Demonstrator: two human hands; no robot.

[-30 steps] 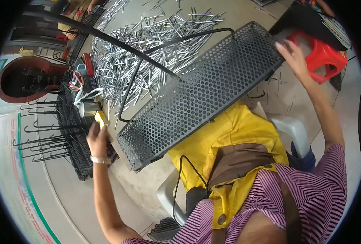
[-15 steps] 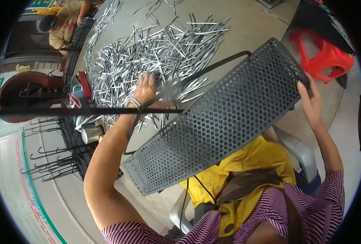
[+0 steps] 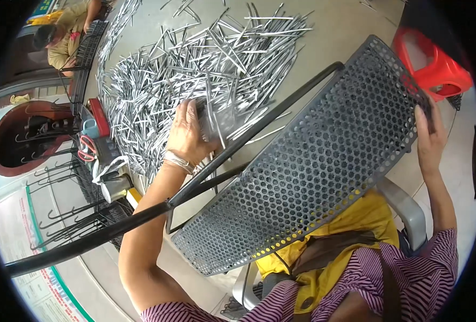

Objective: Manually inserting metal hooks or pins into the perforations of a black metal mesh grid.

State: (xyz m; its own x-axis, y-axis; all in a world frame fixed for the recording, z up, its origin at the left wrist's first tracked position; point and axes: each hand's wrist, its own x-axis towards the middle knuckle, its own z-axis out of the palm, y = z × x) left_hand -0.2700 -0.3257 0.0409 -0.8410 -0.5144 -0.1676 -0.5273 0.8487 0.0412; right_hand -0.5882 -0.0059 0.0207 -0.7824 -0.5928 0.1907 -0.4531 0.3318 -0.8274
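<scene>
A long black perforated metal panel [image 3: 302, 161], joined to black rods [image 3: 270, 118], slants across the space in front of my body. My right hand [image 3: 430, 134] is closed on the panel's upper right end, with the thumb on the near face. Beyond the rods, my left hand [image 3: 188, 134] is at the edge of a heap of thin silver-and-white strips [image 3: 157, 102]. Its fingers are bent and pressed together. What lies in them is hidden. A blurred, see-through patch [image 3: 222, 121] with a few strips across it shows beside those fingers. One rod passes over my left forearm.
A red plastic stool [image 3: 436, 67] stands at the right. To the left are red-handled scissors [image 3: 88, 147], a blue cup [image 3: 90, 127], a red box [image 3: 99, 115] and black hooked racks [image 3: 71, 214]. Another person [image 3: 69, 40] sits at the far left by a black rack.
The panel has shifted right and the long rod's left end has swung down toward me. My right hand has moved right with the panel; my left hand stays by the strips, slightly nearer me.
</scene>
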